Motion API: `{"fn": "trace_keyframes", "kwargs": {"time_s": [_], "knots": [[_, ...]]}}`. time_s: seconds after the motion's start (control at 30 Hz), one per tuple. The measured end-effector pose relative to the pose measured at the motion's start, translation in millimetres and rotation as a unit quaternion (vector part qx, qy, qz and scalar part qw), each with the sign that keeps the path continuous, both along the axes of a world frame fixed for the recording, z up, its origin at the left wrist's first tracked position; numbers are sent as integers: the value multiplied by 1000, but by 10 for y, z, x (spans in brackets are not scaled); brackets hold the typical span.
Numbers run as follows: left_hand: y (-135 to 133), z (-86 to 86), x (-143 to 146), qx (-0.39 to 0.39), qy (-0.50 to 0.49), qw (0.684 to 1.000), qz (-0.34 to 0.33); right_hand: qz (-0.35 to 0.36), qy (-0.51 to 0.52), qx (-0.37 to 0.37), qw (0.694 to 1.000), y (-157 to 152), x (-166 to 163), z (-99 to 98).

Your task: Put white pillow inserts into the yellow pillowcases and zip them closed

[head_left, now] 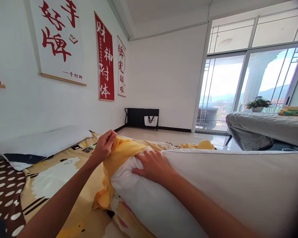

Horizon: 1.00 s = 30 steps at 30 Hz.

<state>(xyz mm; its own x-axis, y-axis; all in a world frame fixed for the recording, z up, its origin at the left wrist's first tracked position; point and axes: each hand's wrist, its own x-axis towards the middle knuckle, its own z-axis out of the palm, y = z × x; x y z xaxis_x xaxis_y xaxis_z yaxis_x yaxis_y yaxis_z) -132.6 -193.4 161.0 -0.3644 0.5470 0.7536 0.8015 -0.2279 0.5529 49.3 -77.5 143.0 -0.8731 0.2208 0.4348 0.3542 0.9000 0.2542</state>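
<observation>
A plump white pillow [228, 181] stretches from the middle to the right edge. Its left end sits partly inside a yellow pillowcase [120, 150]. My left hand [105, 144] is closed in a fist on the pillowcase's edge, pulling the fabric taut. My right hand [155, 165] grips the pillow's corner from above, beside the case opening, fingers bent into the white cloth and thumb apart. Loose yellow folds hang below the case, over a printed part with pink marks. Underneath lies a tan bedsheet [89, 185] with a sheep print.
Another white pillow [47, 143] lies by the left wall. Brown polka-dot fabric [10, 195] shows at lower left. Beyond the bed are a black folded panel [139, 117] with a white bag [151, 121], and a grey-covered table [265, 124] bearing a potted plant [258, 103].
</observation>
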Motion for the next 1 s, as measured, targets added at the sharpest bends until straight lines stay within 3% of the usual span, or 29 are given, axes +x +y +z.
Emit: {"fn": "trace_keyframes", "kwargs": {"time_s": [0.1, 0.27, 0.43, 0.53, 0.63, 0.8, 1.0], "knots": [[92, 11, 39, -26, 133, 988, 79, -3, 1, 10, 1000, 12, -27, -46], [311, -1, 73, -89, 340, 916, 193, 37, -17, 39, 998, -10, 12, -123], [157, -269, 222, 13, 477, 844, 246, 41, -7, 33, 999, -12, 35, -136], [0, -412, 318, -19, 544, 802, 246, 46, 1, 34, 998, -20, 28, -134], [-29, -460, 293, -65, 547, 796, 251, 45, 7, 40, 998, -23, 13, -143], [132, -453, 175, -22, 485, 821, 301, 38, 4, 51, 998, -14, -31, -155], [362, -530, 466, 26, 420, 866, 270, 26, -16, 4, 1000, -26, -164, -143]]}}
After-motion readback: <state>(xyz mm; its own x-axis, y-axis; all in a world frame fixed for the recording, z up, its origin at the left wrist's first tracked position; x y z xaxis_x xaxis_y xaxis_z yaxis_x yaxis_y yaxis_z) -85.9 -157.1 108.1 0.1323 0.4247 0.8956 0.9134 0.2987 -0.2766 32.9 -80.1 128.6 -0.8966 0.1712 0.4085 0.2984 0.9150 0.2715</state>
